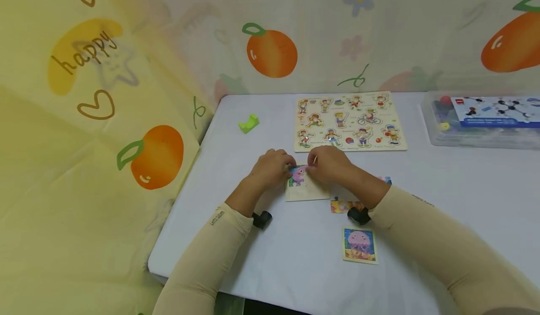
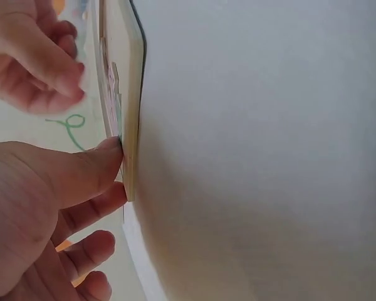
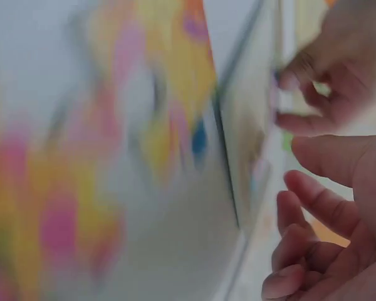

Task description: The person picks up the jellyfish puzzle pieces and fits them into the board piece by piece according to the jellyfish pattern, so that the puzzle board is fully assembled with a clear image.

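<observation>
A small wooden puzzle board (image 1: pixel 307 193) lies on the white table, its upper left part covered by puzzle pieces (image 1: pixel 297 176) with a pink figure. My left hand (image 1: pixel 273 168) pinches the board's far left corner, thumb on top of the pieces and index finger at the edge. Over the far right corner is my right hand (image 1: pixel 331 165). In the right wrist view its fingers (image 3: pixel 323 204) are loosely bent, the thumb apart from them, with nothing between. Colourful loose pieces (image 1: pixel 341 206) lie beside the board, partly hidden under the right forearm.
Nearer me lies a square jellyfish picture (image 1: pixel 360 245). Behind the hands is a large puzzle board (image 1: pixel 350 111) with child figures. A bright green piece (image 1: pixel 249 123) is at the back left. On the right stands a clear plastic box (image 1: pixel 436 137) with a molecule-printed card.
</observation>
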Demonstrator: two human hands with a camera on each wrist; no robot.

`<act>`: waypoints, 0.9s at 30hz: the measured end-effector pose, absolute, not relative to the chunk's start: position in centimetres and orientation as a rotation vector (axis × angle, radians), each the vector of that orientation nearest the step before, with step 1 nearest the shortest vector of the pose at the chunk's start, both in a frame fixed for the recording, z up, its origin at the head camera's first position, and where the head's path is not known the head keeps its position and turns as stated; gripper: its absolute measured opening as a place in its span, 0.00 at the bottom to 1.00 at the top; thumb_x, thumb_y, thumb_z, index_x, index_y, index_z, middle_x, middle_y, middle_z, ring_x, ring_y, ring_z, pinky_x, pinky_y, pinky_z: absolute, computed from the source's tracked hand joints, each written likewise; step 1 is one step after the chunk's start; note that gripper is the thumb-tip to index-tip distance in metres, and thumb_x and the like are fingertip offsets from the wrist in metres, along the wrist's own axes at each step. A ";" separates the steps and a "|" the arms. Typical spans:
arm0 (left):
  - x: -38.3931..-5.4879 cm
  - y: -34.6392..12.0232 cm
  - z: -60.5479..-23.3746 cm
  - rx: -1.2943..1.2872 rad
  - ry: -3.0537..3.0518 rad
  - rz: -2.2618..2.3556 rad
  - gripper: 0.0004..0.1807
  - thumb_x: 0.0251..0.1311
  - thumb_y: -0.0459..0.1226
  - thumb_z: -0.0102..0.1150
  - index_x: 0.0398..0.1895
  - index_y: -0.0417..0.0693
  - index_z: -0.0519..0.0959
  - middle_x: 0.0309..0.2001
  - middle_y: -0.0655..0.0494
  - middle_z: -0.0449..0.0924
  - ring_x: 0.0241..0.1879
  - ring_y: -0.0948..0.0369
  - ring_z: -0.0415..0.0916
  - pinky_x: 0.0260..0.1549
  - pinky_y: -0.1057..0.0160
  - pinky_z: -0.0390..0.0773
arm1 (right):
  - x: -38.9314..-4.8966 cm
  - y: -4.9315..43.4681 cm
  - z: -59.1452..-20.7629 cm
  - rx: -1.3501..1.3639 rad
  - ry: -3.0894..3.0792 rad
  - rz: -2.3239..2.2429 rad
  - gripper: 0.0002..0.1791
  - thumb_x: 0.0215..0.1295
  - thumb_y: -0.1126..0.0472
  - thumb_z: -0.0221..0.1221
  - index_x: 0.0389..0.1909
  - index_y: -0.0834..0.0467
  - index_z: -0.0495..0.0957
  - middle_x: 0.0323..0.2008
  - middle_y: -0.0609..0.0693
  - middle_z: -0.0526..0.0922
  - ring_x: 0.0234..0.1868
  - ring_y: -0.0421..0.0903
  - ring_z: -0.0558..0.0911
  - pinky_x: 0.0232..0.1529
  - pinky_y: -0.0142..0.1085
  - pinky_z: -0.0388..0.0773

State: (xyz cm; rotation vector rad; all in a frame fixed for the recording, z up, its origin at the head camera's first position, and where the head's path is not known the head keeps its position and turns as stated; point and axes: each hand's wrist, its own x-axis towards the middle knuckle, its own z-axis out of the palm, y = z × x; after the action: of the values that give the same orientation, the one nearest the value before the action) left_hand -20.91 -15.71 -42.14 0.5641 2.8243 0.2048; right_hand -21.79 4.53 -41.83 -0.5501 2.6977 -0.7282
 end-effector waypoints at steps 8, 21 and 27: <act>-21.0 -14.8 -42.3 0.497 2.815 0.130 0.18 0.67 0.54 0.63 0.54 0.59 0.82 0.57 0.58 0.79 0.57 0.55 0.71 0.59 0.52 0.73 | -21.1 11.3 -39.8 -0.421 2.623 -0.500 0.19 0.64 0.56 0.68 0.54 0.56 0.82 0.53 0.59 0.81 0.45 0.54 0.79 0.42 0.45 0.78; -20.1 -14.3 -41.7 0.576 2.790 0.043 0.23 0.67 0.54 0.64 0.64 0.68 0.77 0.58 0.57 0.73 0.56 0.55 0.67 0.57 0.53 0.72 | -19.7 14.8 -41.2 -0.477 2.652 -0.541 0.12 0.60 0.60 0.72 0.40 0.58 0.80 0.35 0.52 0.80 0.39 0.51 0.76 0.43 0.44 0.74; -20.0 -14.2 -41.4 0.570 2.704 0.060 0.25 0.68 0.51 0.64 0.67 0.70 0.75 0.55 0.54 0.74 0.53 0.55 0.70 0.53 0.53 0.75 | -20.3 12.4 -40.8 -0.436 2.623 -0.802 0.04 0.66 0.62 0.67 0.37 0.58 0.82 0.31 0.51 0.80 0.36 0.49 0.76 0.37 0.39 0.73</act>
State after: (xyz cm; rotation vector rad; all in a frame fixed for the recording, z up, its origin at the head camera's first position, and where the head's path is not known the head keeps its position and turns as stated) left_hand -19.99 -14.18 -41.42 0.5701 2.7035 0.0602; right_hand -20.34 12.35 -40.75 -0.4363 2.6228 -0.8024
